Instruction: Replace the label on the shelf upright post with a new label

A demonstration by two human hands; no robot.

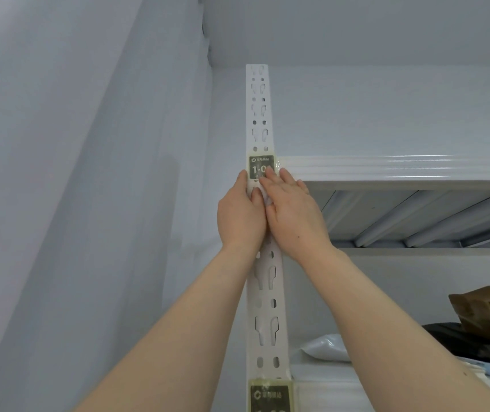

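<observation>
**Two hands on a label**

The left hand (242, 212) grips the white post (259, 114) — thumb on the front. The dark label (261, 166) sits high on the post, by the top shelf (386, 171). The right hand (292, 209) lies flat — fingers together, pressing the label's lower edge.

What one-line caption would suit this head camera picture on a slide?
Both hands, left hand and right hand, press on the upper label of a white perforated shelf post.
</observation>
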